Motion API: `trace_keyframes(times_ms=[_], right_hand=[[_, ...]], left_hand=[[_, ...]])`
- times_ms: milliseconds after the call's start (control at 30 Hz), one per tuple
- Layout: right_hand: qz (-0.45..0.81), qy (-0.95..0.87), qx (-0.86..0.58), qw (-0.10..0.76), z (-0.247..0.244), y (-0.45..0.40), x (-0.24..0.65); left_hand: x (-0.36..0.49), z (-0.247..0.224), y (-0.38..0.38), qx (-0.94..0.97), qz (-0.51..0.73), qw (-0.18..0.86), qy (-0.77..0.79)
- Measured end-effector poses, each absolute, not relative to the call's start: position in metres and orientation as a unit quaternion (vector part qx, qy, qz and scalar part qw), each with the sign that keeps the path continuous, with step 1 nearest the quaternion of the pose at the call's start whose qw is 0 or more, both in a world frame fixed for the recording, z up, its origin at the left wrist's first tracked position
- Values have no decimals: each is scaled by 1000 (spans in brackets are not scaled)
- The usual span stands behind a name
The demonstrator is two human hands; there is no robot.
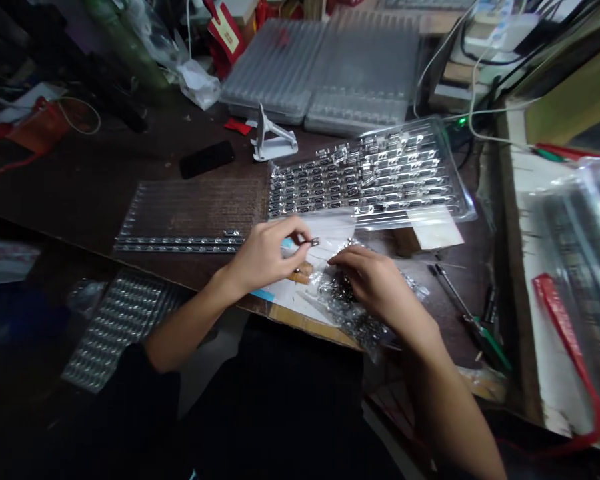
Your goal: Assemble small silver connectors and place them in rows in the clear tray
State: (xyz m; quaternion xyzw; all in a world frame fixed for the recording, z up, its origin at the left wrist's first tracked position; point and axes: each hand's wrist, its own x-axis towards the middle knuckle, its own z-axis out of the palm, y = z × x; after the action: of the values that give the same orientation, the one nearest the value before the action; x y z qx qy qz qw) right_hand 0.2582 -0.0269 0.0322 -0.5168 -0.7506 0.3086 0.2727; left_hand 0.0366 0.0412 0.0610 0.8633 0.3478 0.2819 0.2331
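My left hand [267, 253] pinches a small metal connector [315, 242] between thumb and forefinger, above the front of the table. My right hand [367, 270] reaches over an open plastic bag of small metal parts [340, 290], its fingers drawn together; whatever they hold is too small to make out. Behind both hands, a clear tray [460, 200] carries many D-sub connectors in rows, some lying loose on top. To the left lies a ribbed clear tray [195, 207], with connectors filling its front rows and one more connector [231, 233] behind them.
A black phone [207, 160] and a white folding stand [274, 139] are behind the trays. Stacked clear trays [280, 67] stand at the back. A green-handled screwdriver [487, 343] lies at right. Another filled tray [115, 333] sits lower left, below the table edge.
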Motion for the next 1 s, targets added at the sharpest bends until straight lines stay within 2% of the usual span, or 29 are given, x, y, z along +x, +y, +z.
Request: trace_keyframes(times_ms=[167,367,533,633,833,1000], right_hand=[[278,-742,-551,261,32,-27,253],[256,-740,-559,273,29,-26,246],[247,-738,-563,278,26,-26,242],[252,-747,-560,254,25,-26,236],[214,-766,-586,154,25,-28,214],[174,-774,-593,139,23,-26,206]], left_hand=[[-8,27,10,863,218,189,414],[-5,2,4,827,321,233,398],[-3,1,4,835,323,248,370],[-4,-2,4,837,323,245,367],[-2,-5,3,841,328,231,362],[-2,-1,1,824,349,239,376]])
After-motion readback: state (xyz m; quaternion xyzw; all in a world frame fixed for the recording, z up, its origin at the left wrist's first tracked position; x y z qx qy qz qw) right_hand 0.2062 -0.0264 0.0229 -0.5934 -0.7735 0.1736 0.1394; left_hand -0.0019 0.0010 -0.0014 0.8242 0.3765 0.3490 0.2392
